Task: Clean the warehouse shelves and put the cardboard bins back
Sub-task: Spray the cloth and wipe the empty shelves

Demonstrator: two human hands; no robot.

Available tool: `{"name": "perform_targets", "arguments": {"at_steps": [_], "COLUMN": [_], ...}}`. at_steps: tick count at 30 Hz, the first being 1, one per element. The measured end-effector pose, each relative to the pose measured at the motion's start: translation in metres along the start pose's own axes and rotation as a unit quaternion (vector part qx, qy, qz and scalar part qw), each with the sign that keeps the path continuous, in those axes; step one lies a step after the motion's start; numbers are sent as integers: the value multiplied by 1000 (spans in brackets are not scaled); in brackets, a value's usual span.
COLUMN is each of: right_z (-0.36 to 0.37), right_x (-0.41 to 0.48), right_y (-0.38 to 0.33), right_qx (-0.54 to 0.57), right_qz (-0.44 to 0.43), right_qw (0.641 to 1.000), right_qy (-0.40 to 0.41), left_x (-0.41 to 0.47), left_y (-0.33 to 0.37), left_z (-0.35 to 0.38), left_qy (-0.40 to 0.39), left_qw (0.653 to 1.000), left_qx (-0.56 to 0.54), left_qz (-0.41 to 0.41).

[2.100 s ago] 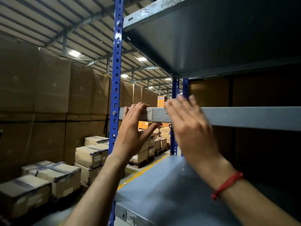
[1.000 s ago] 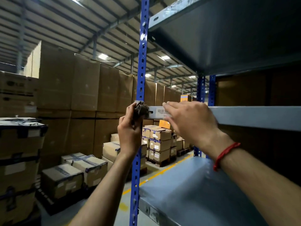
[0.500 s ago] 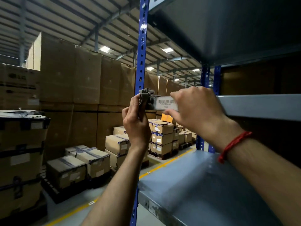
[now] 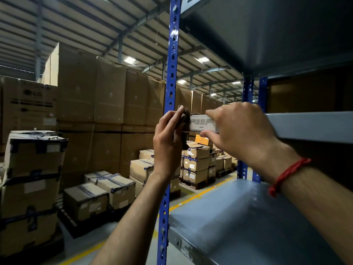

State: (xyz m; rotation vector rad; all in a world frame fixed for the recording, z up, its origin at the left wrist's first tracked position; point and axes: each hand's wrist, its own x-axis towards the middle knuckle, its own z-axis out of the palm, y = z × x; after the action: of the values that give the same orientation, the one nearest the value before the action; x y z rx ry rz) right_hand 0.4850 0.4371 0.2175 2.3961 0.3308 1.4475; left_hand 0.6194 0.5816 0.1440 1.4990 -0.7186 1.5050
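Observation:
My left hand (image 4: 168,142) grips a dark rag (image 4: 183,121) against the left end of the grey middle shelf's front edge (image 4: 309,127), right at the blue upright post (image 4: 171,92). My right hand (image 4: 240,134), with a red thread at the wrist, pinches that same edge between fingers on top and thumb below, beside a white barcode label (image 4: 202,122). The grey lower shelf (image 4: 238,222) lies bare below my arms. No cardboard bin stands on the visible shelves.
An upper shelf's dark underside (image 4: 267,31) hangs overhead. Tall stacked cartons (image 4: 99,96) fill the far side of the aisle. Taped boxes on pallets (image 4: 99,196) and a taller stack (image 4: 32,188) stand at the left. A yellow floor line (image 4: 191,199) runs along the aisle.
The rag has come into view in my left hand at the post end of the shelf edge. My right hand went from flat on the edge to pinching it by the label.

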Motion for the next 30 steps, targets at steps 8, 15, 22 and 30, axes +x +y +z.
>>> {"name": "perform_targets", "arguments": {"at_steps": [8, 15, 22, 30], "right_z": [-3, 2, 3, -2], "right_x": [-2, -3, -4, -2], "right_y": [-2, -1, -3, 3], "right_qx": [2, 9, -11, -10], "right_qz": [-5, -3, -5, -28], "right_qw": [1000, 1000, 1000, 1000], "right_qy": [-2, 10, 13, -4], "left_x": [4, -38, -7, 29], "left_y": [1, -25, -21, -21], "left_z": [22, 20, 5, 17], "left_qy": [99, 41, 133, 60], "left_qw": [990, 990, 990, 994], "left_qx": [49, 115, 47, -68], "left_qz": [-88, 73, -5, -59]}}
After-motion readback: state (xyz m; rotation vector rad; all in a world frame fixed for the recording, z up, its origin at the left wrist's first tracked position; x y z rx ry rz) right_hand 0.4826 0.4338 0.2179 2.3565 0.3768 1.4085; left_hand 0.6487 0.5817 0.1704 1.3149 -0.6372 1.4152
